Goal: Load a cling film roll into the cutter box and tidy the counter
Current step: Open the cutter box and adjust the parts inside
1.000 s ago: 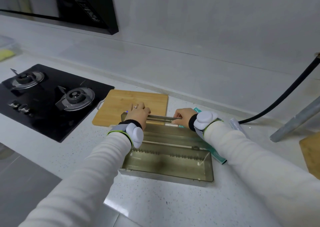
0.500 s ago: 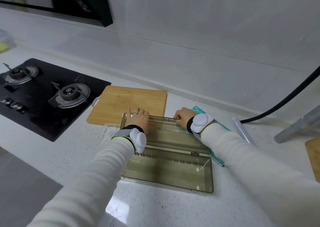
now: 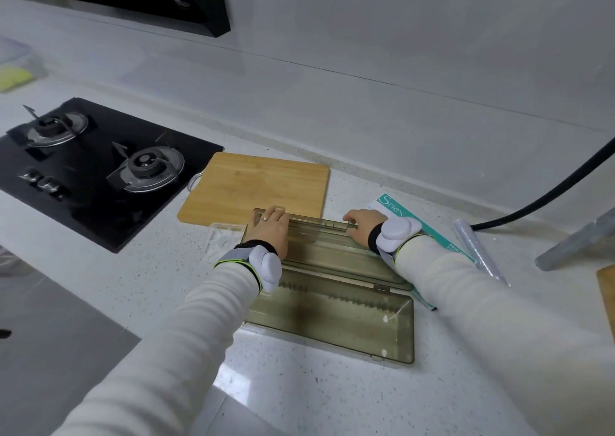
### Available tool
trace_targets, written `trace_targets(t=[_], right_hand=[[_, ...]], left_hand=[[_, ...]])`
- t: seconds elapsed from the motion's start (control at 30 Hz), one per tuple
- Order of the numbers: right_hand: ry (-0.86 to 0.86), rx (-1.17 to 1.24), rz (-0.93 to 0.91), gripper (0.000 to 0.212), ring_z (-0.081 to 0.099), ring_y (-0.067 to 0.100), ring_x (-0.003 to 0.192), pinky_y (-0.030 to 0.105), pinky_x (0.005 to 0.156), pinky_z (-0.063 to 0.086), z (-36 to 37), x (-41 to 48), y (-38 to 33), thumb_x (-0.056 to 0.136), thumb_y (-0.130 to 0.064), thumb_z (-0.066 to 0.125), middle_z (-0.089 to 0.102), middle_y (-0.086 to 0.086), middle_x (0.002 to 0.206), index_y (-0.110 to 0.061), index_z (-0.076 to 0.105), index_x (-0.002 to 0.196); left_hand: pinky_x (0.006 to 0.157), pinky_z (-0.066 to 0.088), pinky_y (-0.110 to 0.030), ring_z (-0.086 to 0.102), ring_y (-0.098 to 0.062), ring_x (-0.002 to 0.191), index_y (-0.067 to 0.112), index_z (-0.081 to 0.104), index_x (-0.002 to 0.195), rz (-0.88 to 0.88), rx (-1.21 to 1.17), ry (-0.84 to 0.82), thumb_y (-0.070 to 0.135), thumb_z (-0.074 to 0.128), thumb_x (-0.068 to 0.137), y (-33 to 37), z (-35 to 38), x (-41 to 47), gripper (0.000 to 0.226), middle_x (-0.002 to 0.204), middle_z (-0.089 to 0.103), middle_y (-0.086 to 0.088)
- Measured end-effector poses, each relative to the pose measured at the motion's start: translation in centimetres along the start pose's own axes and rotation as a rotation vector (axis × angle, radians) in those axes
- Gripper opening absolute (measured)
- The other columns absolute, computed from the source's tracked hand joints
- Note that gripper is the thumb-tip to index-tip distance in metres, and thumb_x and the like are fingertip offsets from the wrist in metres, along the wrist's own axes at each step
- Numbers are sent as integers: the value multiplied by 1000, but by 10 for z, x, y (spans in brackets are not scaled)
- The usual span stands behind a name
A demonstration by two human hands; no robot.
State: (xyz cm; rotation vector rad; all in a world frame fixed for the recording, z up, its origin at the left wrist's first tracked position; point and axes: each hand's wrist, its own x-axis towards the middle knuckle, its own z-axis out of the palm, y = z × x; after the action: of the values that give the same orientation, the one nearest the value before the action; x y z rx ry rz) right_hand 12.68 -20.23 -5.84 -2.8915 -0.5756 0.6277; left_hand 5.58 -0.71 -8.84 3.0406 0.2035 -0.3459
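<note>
The cutter box, a translucent olive-brown plastic case, lies open flat on the white counter, with toothed ridges along its near half. My left hand rests on the far half's left end, fingers curled over the far edge. My right hand grips the same far edge at the right end. The cling film roll, thin and clear, lies on the counter to the right, apart from both hands. A green and white package lies partly under my right forearm.
A wooden cutting board lies just behind the box, and a black gas hob is to the left. A small clear plastic piece sits by the box's left end. A black hose, a grey metal tube and another wooden board are at the right.
A second ago both hands held a thin rail raised over the box's far half. The rail now lies down in that half, and both hands have lowered onto its far edge.
</note>
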Motion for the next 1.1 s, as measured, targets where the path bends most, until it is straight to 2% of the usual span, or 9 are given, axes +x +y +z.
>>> trace_targets(t=[0.07, 0.2, 0.3, 0.43, 0.6, 0.73, 0.93, 1.1], right_hand=[[22, -19, -3, 43, 48, 27, 126, 32, 100, 39, 0, -2, -4, 96, -20, 44, 48, 8, 141, -19, 43, 139], [79, -42, -49, 43, 45, 27, 128, 34, 101, 39, -2, -7, -21, 94, -21, 47, 45, 8, 142, -19, 46, 137], [93, -39, -89, 43, 45, 29, 128, 36, 103, 41, -6, -8, -39, 93, -20, 49, 46, 9, 142, -19, 48, 136], [106, -29, -166, 42, 45, 28, 128, 36, 103, 41, -8, -6, -71, 92, -20, 50, 45, 9, 142, -19, 48, 135], [113, -55, -273, 41, 44, 29, 128, 36, 103, 39, -8, 7, -117, 92, -22, 50, 48, 9, 140, -19, 50, 133], [58, -91, -324, 42, 47, 28, 126, 36, 100, 40, 1, 29, -163, 93, -27, 51, 49, 7, 139, -18, 48, 134], [-44, -118, -329, 45, 50, 26, 125, 37, 103, 42, 9, 56, -206, 95, -27, 50, 49, 6, 140, -16, 43, 138], [-174, -155, -305, 47, 47, 27, 128, 35, 105, 40, 17, 88, -241, 96, -25, 48, 46, 10, 143, -11, 40, 140]], left_hand=[[119, 3, -46, 8, -14, 148, 17, 27, 145, -13, -24, 5, 6, 40, 90, -2, -1, -6, 58, 156, 21, 3], [119, 8, -46, 20, -19, 144, 16, 30, 143, -60, -65, 10, 7, 42, 90, -8, -8, -23, 55, 154, 25, 2], [119, 10, -44, 22, -21, 143, 15, 31, 143, -101, -77, 12, 9, 42, 92, -18, -13, -34, 52, 152, 25, 0], [116, 23, -41, 25, -25, 140, 14, 34, 142, -181, -70, 40, 16, 46, 93, -40, -19, -47, 50, 147, 33, -4], [102, 39, -40, 33, -32, 134, 12, 36, 140, -365, -136, 10, 24, 46, 96, -77, -23, -59, 47, 145, 36, -8], [103, 40, -41, 38, -33, 130, 8, 36, 139, -482, -234, -70, 28, 47, 96, -115, -16, -56, 48, 142, 39, -13], [103, 41, -39, 45, -33, 126, 3, 37, 135, -507, -299, -192, 35, 49, 95, -141, -4, -43, 52, 139, 41, -15], [99, 40, -30, 45, -21, 130, 6, 33, 139, -533, -320, -279, 48, 45, 94, -169, 10, -24, 63, 142, 42, -6]])
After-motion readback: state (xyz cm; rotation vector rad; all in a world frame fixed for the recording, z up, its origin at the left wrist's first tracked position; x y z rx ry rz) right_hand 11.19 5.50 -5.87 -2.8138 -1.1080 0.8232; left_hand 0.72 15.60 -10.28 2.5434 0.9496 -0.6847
